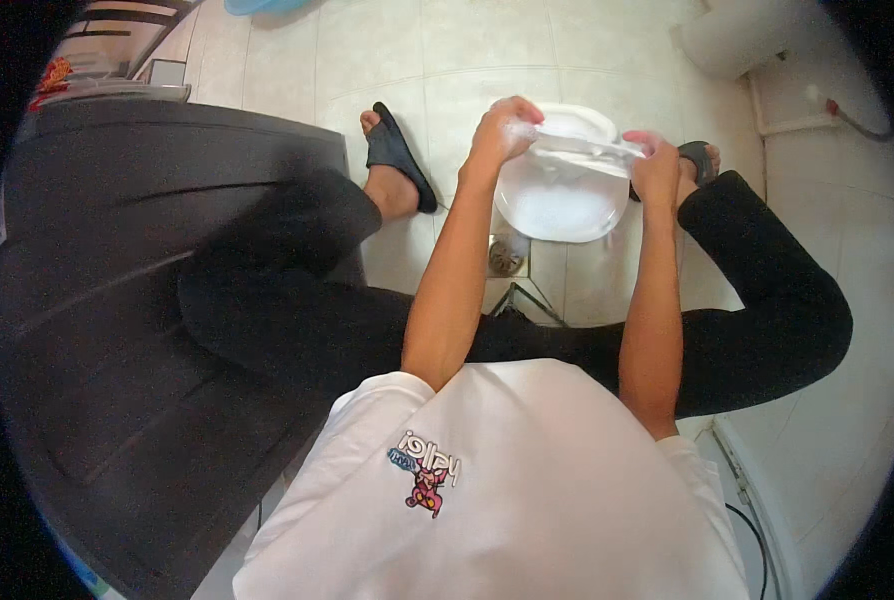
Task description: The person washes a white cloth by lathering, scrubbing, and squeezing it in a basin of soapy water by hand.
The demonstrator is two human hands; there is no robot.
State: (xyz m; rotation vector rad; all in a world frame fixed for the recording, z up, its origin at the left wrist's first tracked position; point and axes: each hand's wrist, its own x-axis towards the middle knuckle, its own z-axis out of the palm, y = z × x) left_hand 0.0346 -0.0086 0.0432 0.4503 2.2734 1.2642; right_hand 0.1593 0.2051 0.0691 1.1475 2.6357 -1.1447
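Observation:
A white basin [558, 236] with soapy suds stands on the tiled floor between my feet. Over it, a white wet cloth [589, 152] is stretched from one hand to the other, twisted into folds. My left hand [507, 130], foam on its fingers, is closed on the cloth's left end near the basin's far left rim. At the basin's right side, my right hand [654, 167] is closed on the other end. What kind of cloth it is, I cannot make out.
A round floor drain [505, 258] lies just nearer than the basin. A large dark grey panel [137, 250] fills the left. A white rounded fixture [742, 40] stands far right, near a hose [857, 120]. Part of a blue tub [264, 5] shows at the top.

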